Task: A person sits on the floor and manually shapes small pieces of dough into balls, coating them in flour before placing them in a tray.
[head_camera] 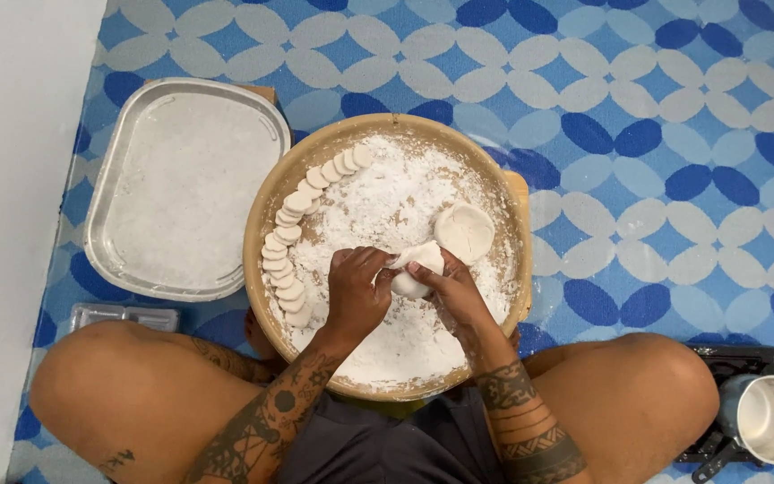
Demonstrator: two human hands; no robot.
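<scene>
Two bare hands meet over the middle of the round, flour-dusted wooden tray (266, 206) on the floor. The left hand (357, 291) and right hand (451, 289) each close their grip on the soft white lump of dough (416, 269) between them. A flattened dough disc (465, 231) lies just beyond, towards the tray's far right edge.

Soft white dough lump (416, 269), irregular and partly folded, is held just above the floured round tray (266, 215), near its centre, pinched from both sides w/ fingers.
</scene>
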